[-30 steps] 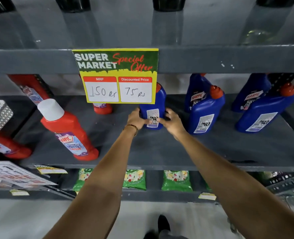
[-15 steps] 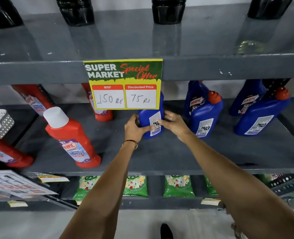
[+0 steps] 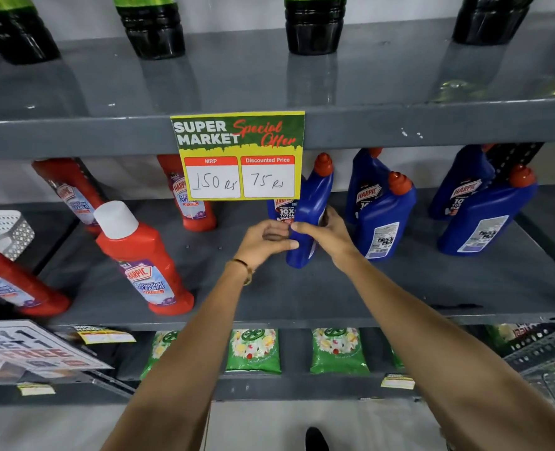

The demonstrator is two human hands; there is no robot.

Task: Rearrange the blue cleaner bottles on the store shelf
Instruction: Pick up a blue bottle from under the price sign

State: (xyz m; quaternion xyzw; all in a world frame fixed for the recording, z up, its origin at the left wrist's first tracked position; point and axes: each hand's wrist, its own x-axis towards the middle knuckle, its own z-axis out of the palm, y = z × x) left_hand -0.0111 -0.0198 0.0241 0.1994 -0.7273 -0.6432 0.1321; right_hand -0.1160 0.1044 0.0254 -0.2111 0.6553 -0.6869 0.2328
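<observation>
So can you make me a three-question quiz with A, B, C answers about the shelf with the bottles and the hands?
1. Where does the yellow price sign hang?
A. On the edge of the shelf above the blue bottles
B. On the floor
C. On a red bottle

2. What colour is the cap of the front red bottle?
A. Green
B. White
C. Black

3. What is the held blue bottle doing?
A. Lying flat
B. Standing alone, untouched
C. Upright with both hands on it

Answers: 1 A, the sign is fixed to the grey shelf edge. 2 B, its cap is white. 3 C, the left hand and right hand both have a grip on its lower part.
</observation>
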